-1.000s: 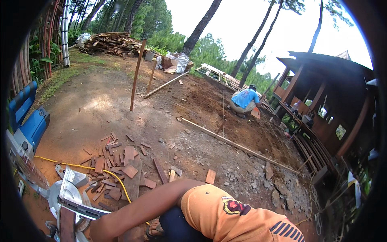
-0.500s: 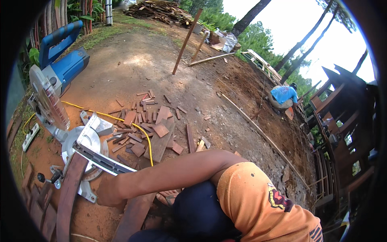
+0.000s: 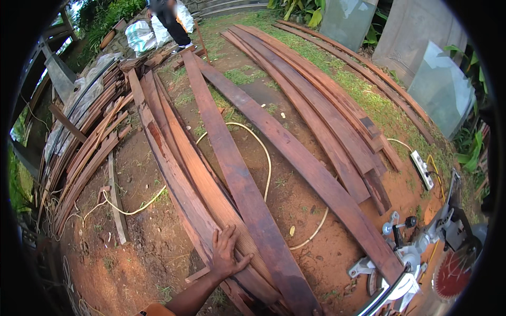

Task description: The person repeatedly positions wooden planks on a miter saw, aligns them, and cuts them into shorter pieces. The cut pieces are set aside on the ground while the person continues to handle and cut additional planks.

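My left hand (image 3: 226, 253) lies palm down with fingers spread on the near end of a long reddish-brown plank (image 3: 179, 174). The plank is one of several lying side by side on the bare earth and running away from me. A wider plank (image 3: 237, 179) lies just right of the hand. My forearm comes up from the lower edge, with an orange sleeve (image 3: 153, 309) at the bottom. My right hand is out of sight.
A mitre saw (image 3: 421, 258) with a red blade stands at the lower right, the end of a long plank (image 3: 316, 174) resting on it. A yellow cord (image 3: 263, 158) loops across the planks. A white power strip (image 3: 422, 169) lies at right. Stacked boards (image 3: 89, 137) lie at left. A person (image 3: 171, 18) stands far off by white sacks.
The view has swung away from the saw and the scattered offcuts to the row of long planks. My arm, stretched toward the saw before, now has its hand flat on a plank.
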Demonstrator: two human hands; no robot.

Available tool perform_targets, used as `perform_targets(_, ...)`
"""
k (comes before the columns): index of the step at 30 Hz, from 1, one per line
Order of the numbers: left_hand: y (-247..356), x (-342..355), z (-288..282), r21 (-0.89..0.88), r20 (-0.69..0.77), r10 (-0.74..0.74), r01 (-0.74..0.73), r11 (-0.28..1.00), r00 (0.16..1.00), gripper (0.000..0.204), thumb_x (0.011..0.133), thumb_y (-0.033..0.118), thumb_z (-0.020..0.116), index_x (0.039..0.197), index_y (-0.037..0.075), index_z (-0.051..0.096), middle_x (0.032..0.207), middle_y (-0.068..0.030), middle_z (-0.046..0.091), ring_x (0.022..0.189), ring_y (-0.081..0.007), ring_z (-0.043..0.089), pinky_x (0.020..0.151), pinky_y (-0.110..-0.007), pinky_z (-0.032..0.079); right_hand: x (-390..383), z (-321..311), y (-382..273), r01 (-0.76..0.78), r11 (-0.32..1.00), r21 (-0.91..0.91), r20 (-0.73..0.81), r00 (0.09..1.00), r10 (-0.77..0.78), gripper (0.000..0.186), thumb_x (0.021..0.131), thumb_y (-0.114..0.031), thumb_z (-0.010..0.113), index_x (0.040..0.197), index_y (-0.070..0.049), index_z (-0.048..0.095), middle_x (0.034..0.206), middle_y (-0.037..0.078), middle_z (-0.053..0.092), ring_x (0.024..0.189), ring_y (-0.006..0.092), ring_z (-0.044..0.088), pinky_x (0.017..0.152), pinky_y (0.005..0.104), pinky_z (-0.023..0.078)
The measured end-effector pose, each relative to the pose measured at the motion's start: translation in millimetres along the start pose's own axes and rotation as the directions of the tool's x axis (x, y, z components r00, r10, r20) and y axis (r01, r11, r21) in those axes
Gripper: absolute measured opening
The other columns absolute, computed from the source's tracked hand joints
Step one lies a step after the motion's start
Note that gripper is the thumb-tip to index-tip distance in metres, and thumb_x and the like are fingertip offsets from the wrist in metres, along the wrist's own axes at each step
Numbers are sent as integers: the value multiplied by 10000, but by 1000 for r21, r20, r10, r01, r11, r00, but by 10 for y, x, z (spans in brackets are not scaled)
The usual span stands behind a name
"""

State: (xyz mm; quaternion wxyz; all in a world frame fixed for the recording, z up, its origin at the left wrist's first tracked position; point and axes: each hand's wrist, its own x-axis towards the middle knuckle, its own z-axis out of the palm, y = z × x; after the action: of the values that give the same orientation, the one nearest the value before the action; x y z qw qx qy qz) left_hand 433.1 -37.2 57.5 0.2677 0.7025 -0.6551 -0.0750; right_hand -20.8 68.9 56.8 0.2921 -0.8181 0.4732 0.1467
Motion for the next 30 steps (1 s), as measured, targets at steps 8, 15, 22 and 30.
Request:
perform_targets(8,-9,-47,71,129,19,-52,49,990,998,683,901,473,790,1365,0,627,1519,-192,556,1517,-363,426,1297,-604,178,147,-459,56,-30,999,21,88,996,28,1027,832,-318,812,1699,-172,280,1687,276,296,1438,520,444,1089,618,486)
perform_targets(15,17,-1,108,234,78,-54,35,972,995,578,874,402,804,1300,37,663,1428,-169,617,1482,-370,453,1287,-608,175,56,-440,-1,-43,994,100,135,990,30,1055,809,-324,828,1698,-166,282,1692,286,282,1438,524,441,1094,612,486)
perform_targets(22,42,-1,119,264,107,-22,-7,965,994,495,886,382,784,1234,47,674,1408,-168,626,1473,-379,459,1283,-612,174,-168,-863,635,62,986,158,-186,982,-32,1084,670,-398,938,1595,-106,454,1632,261,352,1377,483,486,1151,606,408)
perform_targets(30,-193,15,259,308,124,33,-70,949,992,442,943,327,715,1233,-3,668,1409,-201,641,1462,-424,461,1273,-631,152,158,-1445,1463,-203,972,-120,-432,892,133,1030,770,-365,880,1631,-100,381,1582,240,426,1420,430,481,1174,527,431)
